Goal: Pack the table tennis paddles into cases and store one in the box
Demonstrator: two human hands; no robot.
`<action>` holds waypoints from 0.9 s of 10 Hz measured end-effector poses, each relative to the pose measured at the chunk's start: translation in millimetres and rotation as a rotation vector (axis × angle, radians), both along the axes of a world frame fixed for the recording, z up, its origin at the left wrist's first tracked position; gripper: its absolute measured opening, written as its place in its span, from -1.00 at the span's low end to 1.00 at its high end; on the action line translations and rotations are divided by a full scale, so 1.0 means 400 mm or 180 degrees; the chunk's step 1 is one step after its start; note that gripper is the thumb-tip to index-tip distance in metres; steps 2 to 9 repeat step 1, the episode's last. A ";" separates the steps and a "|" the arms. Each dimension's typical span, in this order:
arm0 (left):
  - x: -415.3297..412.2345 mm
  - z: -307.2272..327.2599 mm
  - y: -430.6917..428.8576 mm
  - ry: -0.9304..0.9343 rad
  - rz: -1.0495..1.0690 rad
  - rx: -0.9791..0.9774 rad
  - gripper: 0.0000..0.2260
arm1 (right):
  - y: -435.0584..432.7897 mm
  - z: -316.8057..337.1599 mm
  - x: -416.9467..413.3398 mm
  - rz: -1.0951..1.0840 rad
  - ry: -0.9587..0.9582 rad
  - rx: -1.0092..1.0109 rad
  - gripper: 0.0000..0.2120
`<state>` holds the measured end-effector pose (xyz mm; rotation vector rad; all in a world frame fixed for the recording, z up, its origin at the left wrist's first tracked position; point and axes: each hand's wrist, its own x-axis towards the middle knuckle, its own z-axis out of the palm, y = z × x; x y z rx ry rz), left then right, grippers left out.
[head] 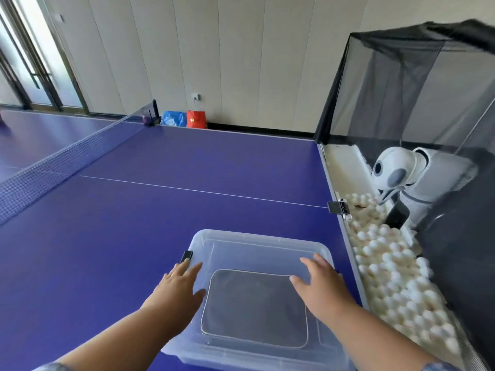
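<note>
As two hands [182,286] [320,283] spread, one box [257,236] holds one case [254,309] — grey.

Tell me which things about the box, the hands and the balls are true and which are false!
1. The grey case lies inside the clear box. True.
2. The table is green. False: it is blue.
3. The left hand and the right hand both reach over the box with fingers straight. True.
4. The white balls are piled in the box. False: they lie beyond the table's right edge.
</note>
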<state>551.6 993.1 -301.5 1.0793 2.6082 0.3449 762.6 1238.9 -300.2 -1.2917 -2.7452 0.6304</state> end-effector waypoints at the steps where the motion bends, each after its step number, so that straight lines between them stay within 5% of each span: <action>1: -0.047 0.117 0.016 0.0310 -0.0076 0.0310 -0.46 | 0.006 0.141 -0.015 -0.0166 0.0650 0.0288 -0.46; 9: -0.047 0.117 0.016 0.0310 -0.0076 0.0310 -0.46 | 0.006 0.141 -0.015 -0.0166 0.0650 0.0288 -0.46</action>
